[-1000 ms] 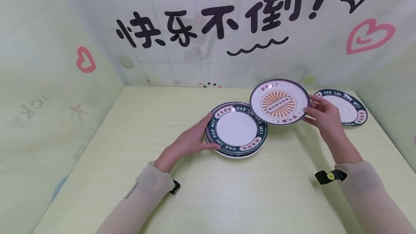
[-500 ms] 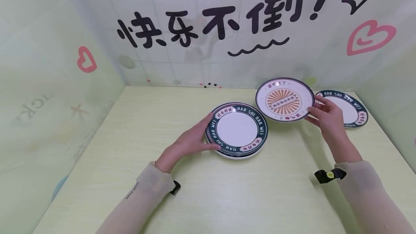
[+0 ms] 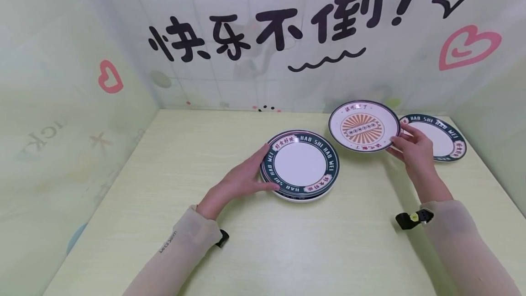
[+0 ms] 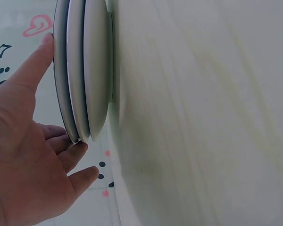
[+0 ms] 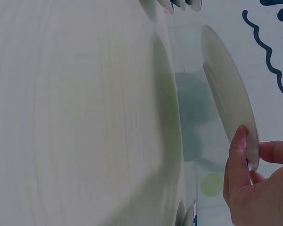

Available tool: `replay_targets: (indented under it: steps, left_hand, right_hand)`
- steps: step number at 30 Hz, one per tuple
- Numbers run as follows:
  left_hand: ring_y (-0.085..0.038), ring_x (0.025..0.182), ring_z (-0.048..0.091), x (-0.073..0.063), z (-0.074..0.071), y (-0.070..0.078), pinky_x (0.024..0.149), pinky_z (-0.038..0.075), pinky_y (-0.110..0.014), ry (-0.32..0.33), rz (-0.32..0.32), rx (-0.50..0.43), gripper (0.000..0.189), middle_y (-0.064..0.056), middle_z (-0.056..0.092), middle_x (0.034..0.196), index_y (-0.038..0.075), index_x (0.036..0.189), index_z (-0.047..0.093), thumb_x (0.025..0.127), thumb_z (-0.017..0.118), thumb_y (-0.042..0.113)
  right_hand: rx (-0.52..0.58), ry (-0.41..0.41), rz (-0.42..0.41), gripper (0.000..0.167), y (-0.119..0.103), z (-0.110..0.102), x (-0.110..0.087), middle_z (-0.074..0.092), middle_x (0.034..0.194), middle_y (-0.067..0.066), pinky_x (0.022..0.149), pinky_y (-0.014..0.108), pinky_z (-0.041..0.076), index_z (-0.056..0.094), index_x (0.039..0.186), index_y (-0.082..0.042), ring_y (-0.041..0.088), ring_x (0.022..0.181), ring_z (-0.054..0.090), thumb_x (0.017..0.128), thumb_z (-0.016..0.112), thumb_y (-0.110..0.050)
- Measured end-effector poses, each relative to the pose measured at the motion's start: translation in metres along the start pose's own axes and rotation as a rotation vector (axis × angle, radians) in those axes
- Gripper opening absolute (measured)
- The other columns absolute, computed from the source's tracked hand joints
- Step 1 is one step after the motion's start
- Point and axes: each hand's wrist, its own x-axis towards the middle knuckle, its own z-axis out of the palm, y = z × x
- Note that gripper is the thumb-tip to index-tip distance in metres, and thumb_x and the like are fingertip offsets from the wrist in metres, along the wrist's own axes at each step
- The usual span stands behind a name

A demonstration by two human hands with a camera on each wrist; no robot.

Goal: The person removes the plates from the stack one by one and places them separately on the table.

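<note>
Nearest, two pale sleeves (image 3: pixel 172 250) reach in over the table's near edge, and a black strap (image 3: pixel 414 218) shows at the right wrist; the light wood table (image 3: pixel 312 250) spreads beneath. The left hand (image 3: pixel 242 177) is held wide at the stack (image 3: pixel 300 164), its thumb along the near left of the rim and its fingers along the far left. The stack sits around the middle of the table, somewhat toward the far edge, and its top shows a white centre and a dark green rim with white letters; from the left wrist three plates are seen one on another, the fingertips against their edges. Farther off and to the right, the right hand (image 3: pixel 415 147) pinches the right rim of the sunburst plate (image 3: pixel 363 127), thumb above and fingers below. That plate hangs in the air near the table's far edge, tilted so that its printed face turns toward the person, near the stack but apart from it. Beyond the right hand, a green-rimmed plate (image 3: pixel 435 138) lies in the table's far right corner, partly hidden by the hand; the right wrist view catches only slivers there, perhaps of more than one plate. Behind the far edge stands a pale backdrop (image 3: pixel 246 81) with black lettering and a pink heart.
</note>
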Motion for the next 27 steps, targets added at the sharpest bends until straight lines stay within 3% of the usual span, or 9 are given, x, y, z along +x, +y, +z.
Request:
replay_targets:
  steps: [16,27]
  left_hand:
    - [-0.022,0.156,0.017,-0.001,0.001,0.000,0.125,0.028,-0.044,0.004,-0.008,0.005,0.120,0.000,0.009,0.170,0.021,0.162,0.002,0.077,0.076,0.063]
    - [-0.023,0.156,0.017,-0.001,-0.001,0.001,0.125,0.028,-0.043,0.007,0.006,-0.004,0.120,-0.001,0.010,0.169,0.018,0.162,0.002,0.078,0.076,0.061]
  right_hand:
    - [-0.017,0.047,0.081,0.073,0.009,-0.003,0.015,0.049,0.102,-0.002,0.067,0.019,0.061,0.027,0.158,-0.016,0.004,0.070,0.068,0.095,0.056,0.006]
    - [-0.050,0.054,0.125,0.076,0.015,-0.004,0.022,0.057,0.094,-0.006,0.068,0.018,0.061,0.019,0.160,-0.015,0.004,0.070,0.068,0.096,0.055,0.005]
